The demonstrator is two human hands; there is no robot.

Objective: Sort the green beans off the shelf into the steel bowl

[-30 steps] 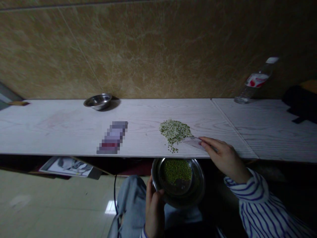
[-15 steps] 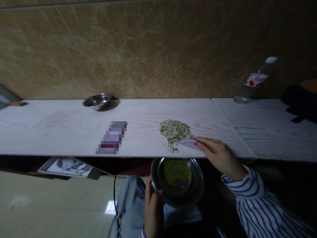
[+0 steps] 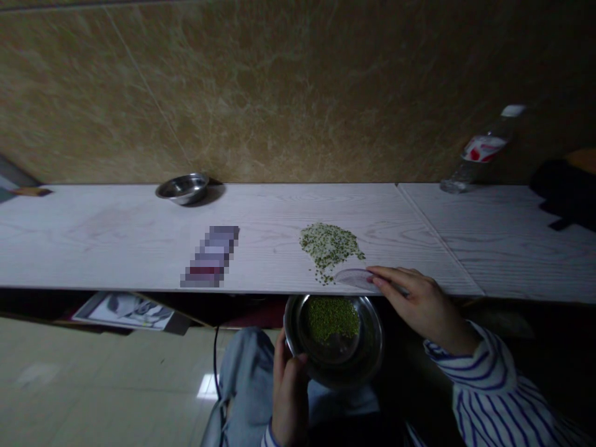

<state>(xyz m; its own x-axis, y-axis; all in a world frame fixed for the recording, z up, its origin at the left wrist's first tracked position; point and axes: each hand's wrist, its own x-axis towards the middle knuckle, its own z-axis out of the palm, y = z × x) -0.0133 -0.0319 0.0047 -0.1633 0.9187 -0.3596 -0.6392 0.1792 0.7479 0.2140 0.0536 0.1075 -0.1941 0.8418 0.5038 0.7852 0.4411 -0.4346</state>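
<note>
My left hand (image 3: 291, 385) grips the left rim of a steel bowl (image 3: 370, 354), thumb over the edge. The bowl sits just under the table's front edge, and small green beans (image 3: 333, 320), like mung beans, lie in its far part. My right hand (image 3: 414, 298) pinches a thin, clear plastic piece with a curved edge (image 3: 351, 278) low over the tabletop. Left of and beyond that piece spreads a pile of green beans mixed with white grains (image 3: 328, 245), a few beans straggling toward the edge.
On the pale wood-grain table (image 3: 265, 261), a small steel bowl (image 3: 184, 189) stands near the wall. A blurred-out flat object (image 3: 212, 256) lies left of the pile. At the right are a clear bottle (image 3: 479, 152) and a dark item (image 3: 563, 189). Below is an open shelf (image 3: 125, 312).
My right hand has drawn the plastic piece slightly back toward me and away from the pile. My left hand and the held bowl stay nearly in place.
</note>
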